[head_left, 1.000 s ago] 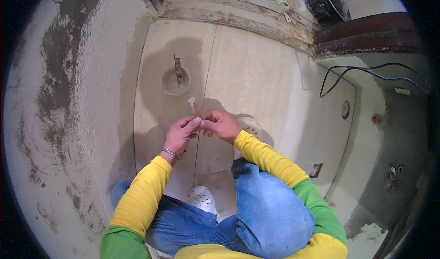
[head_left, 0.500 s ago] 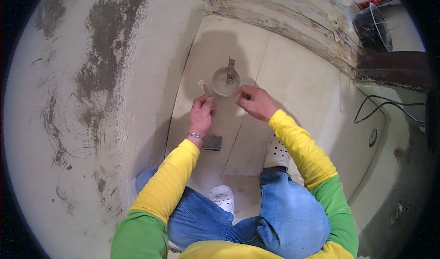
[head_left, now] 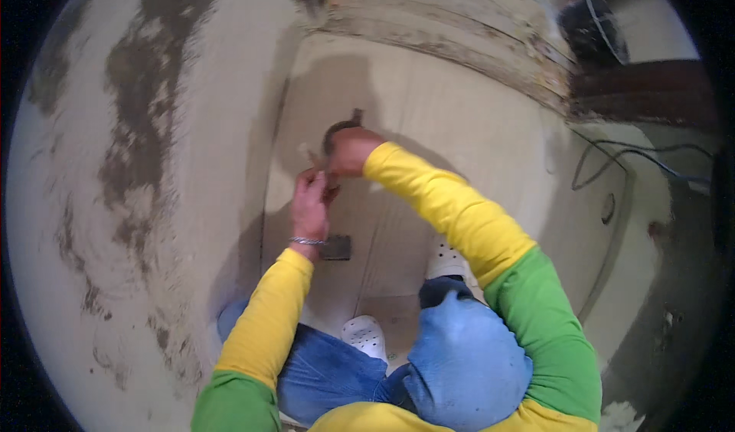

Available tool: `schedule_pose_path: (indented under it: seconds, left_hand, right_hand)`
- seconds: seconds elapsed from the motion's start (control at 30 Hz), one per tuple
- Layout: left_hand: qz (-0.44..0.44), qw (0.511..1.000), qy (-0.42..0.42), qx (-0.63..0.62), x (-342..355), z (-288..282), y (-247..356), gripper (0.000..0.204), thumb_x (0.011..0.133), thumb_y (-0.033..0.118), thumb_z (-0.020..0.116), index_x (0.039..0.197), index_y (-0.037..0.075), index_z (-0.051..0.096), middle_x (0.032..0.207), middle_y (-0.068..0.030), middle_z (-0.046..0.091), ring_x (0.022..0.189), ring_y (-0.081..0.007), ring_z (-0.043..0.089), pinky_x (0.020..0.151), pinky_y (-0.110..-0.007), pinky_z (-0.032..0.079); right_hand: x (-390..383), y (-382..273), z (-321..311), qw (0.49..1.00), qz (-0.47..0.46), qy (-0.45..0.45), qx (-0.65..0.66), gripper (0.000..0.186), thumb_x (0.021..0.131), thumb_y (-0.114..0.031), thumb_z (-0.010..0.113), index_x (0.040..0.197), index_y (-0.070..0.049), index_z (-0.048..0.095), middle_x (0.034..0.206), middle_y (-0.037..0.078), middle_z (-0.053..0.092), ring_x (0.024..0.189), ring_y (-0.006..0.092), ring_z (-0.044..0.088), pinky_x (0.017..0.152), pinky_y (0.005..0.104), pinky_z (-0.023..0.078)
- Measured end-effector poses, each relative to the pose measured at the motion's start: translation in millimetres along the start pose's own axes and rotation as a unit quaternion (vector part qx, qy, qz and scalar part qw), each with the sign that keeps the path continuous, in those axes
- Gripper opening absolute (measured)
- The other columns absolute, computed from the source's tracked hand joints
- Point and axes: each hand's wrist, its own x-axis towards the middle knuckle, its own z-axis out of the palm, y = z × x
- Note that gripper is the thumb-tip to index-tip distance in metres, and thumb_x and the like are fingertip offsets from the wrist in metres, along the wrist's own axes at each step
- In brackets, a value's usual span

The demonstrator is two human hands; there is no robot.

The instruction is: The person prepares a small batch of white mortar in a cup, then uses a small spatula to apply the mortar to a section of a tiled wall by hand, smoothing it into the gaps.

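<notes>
My left hand point(head_left: 310, 206) pinches a small thin stick-like tool point(head_left: 309, 155) with a whitish lump at its tip. Close above it, my right hand point(head_left: 356, 153) has curled fingers near the tool; whether they touch it is blurred. Behind the right hand stands a round cup point(head_left: 333, 132), mostly hidden, only its dark rim showing. A narrow brown strip point(head_left: 357, 116) sticks up past that rim. On the floor beside my left wrist lies a dark grey flat rectangular piece point(head_left: 337, 247).
A plastered wall point(head_left: 145, 110) with brown patches rises at the left. Rough wooden boards point(head_left: 452, 34) edge the far side. A black bucket point(head_left: 593, 30) stands at the far right, above a looped dark cable point(head_left: 605, 153). My white clogs point(head_left: 364, 334) rest on the pale floor.
My right hand has moved left across the cup, up to my left hand and its tool, and now covers most of the cup. The whole view has shifted slightly.
</notes>
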Motion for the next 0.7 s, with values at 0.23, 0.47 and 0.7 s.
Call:
schedule_pose_path:
  seconds: [0.23, 0.47, 0.7]
  left_hand:
    - [-0.035, 0.997, -0.038, -0.06, 1.6, 8.6, 5.4, 0.02, 0.098, 0.02, 0.049, 0.114, 0.008, 0.049, 0.107, -0.0081, 0.062, 0.097, -0.023, 0.062, 0.086, -0.041, 0.051]
    - [-0.076, 0.997, -0.002, -0.013, -6.5, 20.8, 9.8, 0.021, 0.097, 0.021, 0.051, 0.113, 0.008, 0.047, 0.106, -0.0084, 0.06, 0.091, -0.0258, 0.064, 0.081, -0.041, 0.053]
    - [-0.075, 0.995, 0.044, 0.048, -14.7, 19.5, 16.0, 0.027, 0.096, 0.024, 0.052, 0.115, 0.007, 0.045, 0.109, -0.0078, 0.055, 0.086, -0.0233, 0.063, 0.072, -0.038, 0.055]
  right_hand:
    - [-63.3, -2.9, 40.4, 0.962, 0.044, 0.266, 0.033, 0.023, 0.075, -0.021, 0.062, 0.093, -0.006, 0.063, 0.086, 0.015, 0.063, 0.086, 0.0368, 0.061, 0.074, 0.0459, 0.051]
    - [-86.0, 12.6, 57.2, 0.947, -0.028, 0.317, -0.028, 0.017, 0.075, -0.012, 0.061, 0.091, -0.008, 0.066, 0.082, 0.01, 0.061, 0.086, 0.0301, 0.057, 0.075, 0.0419, 0.05]
    - [-116.5, 34.6, 76.4, 0.921, -0.088, 0.363, 0.112, 0.029, 0.079, -0.015, 0.062, 0.107, -0.006, 0.064, 0.106, 0.014, 0.061, 0.102, 0.0334, 0.056, 0.089, 0.0417, 0.047]
